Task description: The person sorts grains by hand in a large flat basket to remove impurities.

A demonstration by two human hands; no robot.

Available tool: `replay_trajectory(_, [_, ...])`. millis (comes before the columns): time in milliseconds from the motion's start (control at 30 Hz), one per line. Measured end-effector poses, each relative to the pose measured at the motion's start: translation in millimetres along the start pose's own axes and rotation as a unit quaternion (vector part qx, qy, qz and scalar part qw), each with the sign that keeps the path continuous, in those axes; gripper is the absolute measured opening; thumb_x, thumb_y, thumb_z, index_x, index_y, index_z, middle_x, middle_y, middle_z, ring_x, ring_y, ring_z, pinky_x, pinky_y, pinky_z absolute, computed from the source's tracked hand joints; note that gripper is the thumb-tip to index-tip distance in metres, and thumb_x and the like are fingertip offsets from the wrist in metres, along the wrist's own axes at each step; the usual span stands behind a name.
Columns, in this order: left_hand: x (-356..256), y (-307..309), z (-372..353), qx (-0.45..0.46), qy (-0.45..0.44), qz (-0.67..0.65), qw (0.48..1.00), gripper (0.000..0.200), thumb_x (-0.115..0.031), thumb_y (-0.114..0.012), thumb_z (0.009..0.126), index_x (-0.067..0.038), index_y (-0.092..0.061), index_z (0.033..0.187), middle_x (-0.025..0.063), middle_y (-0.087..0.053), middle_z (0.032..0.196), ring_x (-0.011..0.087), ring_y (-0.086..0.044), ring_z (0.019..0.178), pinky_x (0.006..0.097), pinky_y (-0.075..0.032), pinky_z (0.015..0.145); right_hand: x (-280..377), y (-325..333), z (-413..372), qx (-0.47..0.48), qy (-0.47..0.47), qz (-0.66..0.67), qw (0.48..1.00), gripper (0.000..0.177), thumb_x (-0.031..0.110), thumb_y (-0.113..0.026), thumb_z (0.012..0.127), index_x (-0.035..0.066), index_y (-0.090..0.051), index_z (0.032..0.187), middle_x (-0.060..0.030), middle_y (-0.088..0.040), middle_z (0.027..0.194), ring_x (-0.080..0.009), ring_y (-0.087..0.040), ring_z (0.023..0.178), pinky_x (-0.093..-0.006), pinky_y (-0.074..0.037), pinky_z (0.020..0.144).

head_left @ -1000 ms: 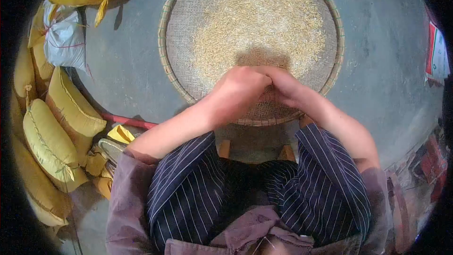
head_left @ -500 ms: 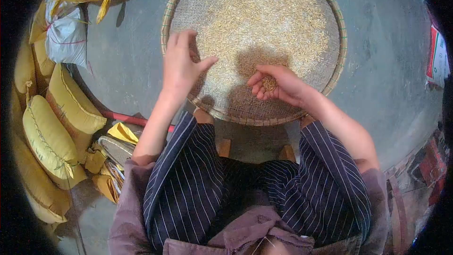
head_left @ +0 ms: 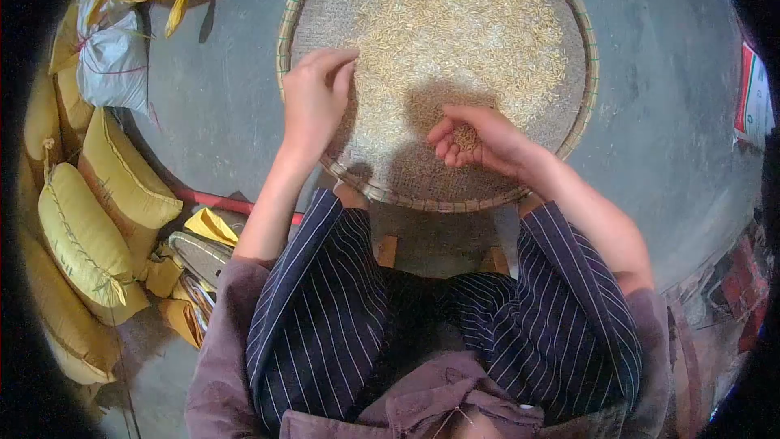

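Note:
A round woven bamboo tray [head_left: 315, 20] holds a spread of pale, husked-looking grain [head_left: 463, 24], thickest toward its far side. Over the tray's left part hovers my left hand [head_left: 317, 102], thumb and fingers drawn together at the edge of the grain; whatever is between the fingertips is hidden. My right hand [head_left: 487, 142] is palm up above the near right part, its fingers curled around a small heap of brownish grains [head_left: 465, 138]. Its shadow falls across the tray.
Several stuffed yellow sacks [head_left: 85, 223] and a tied white sack [head_left: 114, 65] line the left side. A red bar [head_left: 219, 202] lies on the grey floor [head_left: 666, 114] near my left arm. A red-and-white bag [head_left: 754, 102] stands at far right. My striped knees flank the tray's near rim.
My left hand's fingers have closed from a spread thumb to a pinch, with the fingertips shifted slightly right. My right hand stays nearly in place with its grains.

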State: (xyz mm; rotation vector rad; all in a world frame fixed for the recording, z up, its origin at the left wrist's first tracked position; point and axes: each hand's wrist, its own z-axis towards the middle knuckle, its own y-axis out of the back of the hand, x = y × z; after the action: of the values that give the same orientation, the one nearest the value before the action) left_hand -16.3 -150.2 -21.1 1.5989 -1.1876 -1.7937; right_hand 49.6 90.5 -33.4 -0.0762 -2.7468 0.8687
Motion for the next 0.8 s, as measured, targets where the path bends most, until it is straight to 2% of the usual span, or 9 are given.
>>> replay_trajectory(133, [-9.6,4.3,-0.3,0.012,0.023,-0.007,1.000,0.025,-0.006,-0.070,0.077,-0.004,-0.068,0.102,0.0106,-0.065,0.097,0.0205,-0.066,0.076,0.0279,-0.054,0.071,-0.2,1.2,-0.1,0.006,0.002,-0.007,1.000,0.045,0.032,-0.036,0.099,-0.005,-0.061,0.096,-0.0087,-0.060,0.074,-0.0160,-0.060,0.065,-0.0267,-0.049,0.061])
replay_trajectory(200, [-17.7,7.8,-0.2,0.051,0.064,-0.051,0.995,0.025,-0.002,-0.070,0.074,-0.001,-0.067,0.099,0.0113,-0.064,0.094,0.0220,-0.065,0.078,0.0304,-0.052,0.069,0.1,0.8,-0.5,0.006,0.001,-0.003,1.000,0.045,0.032,-0.036,0.099,-0.005,-0.061,0.096,-0.0086,-0.060,0.074,-0.0158,-0.060,0.065,-0.0263,-0.049,0.061])
replay_trajectory(433, [-8.5,10.6,1.0,0.062,0.024,-0.040,0.997,0.024,-0.004,-0.072,0.073,-0.002,-0.067,0.096,0.0095,-0.063,0.091,0.0204,-0.064,0.077,0.0298,-0.052,0.067,-1.3,2.2,0.2,0.008,0.007,-0.002,1.000,0.044,0.031,-0.036,0.099,-0.005,-0.061,0.096,-0.0084,-0.061,0.075,-0.0156,-0.060,0.065,-0.0259,-0.049,0.061])
replay_trajectory(500, [-1.4,11.1,1.6,0.038,-0.012,0.003,0.999,0.027,-0.005,-0.074,0.072,-0.005,-0.068,0.098,0.0082,-0.064,0.094,0.0199,-0.064,0.080,0.0285,-0.052,0.071,-0.6,2.3,0.2,0.009,0.004,-0.003,1.000,0.044,0.031,-0.036,0.099,-0.005,-0.061,0.096,-0.0085,-0.061,0.075,-0.0157,-0.060,0.065,-0.0260,-0.049,0.061])
replay_trajectory(633, [2.1,12.1,2.7,0.002,-0.007,0.014,1.000,0.026,-0.006,-0.074,0.073,-0.005,-0.068,0.098,0.0077,-0.064,0.094,0.0188,-0.065,0.081,0.0280,-0.053,0.070,2.1,-0.1,-1.0,-0.004,-0.003,-0.015,1.000,0.044,0.032,-0.037,0.099,-0.005,-0.061,0.097,-0.0091,-0.061,0.076,-0.0160,-0.060,0.065,-0.0262,-0.049,0.062])
replay_trajectory(700, [-3.5,12.2,2.2,0.031,0.037,-0.043,0.998,0.022,-0.004,-0.071,0.074,-0.001,-0.066,0.096,0.0095,-0.061,0.089,0.0203,-0.064,0.076,0.0291,-0.053,0.066,1.2,0.9,-0.6,0.001,-0.001,-0.010,1.000,0.044,0.032,-0.037,0.099,-0.005,-0.061,0.096,-0.0092,-0.061,0.076,-0.0160,-0.060,0.065,-0.0264,-0.049,0.062])
replay_trajectory(800, [-2.7,10.3,1.6,0.061,0.014,-0.055,0.997,0.022,-0.004,-0.071,0.074,-0.001,-0.066,0.095,0.0097,-0.061,0.089,0.0205,-0.064,0.075,0.0287,-0.053,0.066,0.1,1.6,0.0,0.006,0.004,-0.004,1.000,0.044,0.033,-0.037,0.099,-0.005,-0.060,0.096,-0.0093,-0.061,0.076,-0.0160,-0.060,0.065,-0.0264,-0.049,0.062])
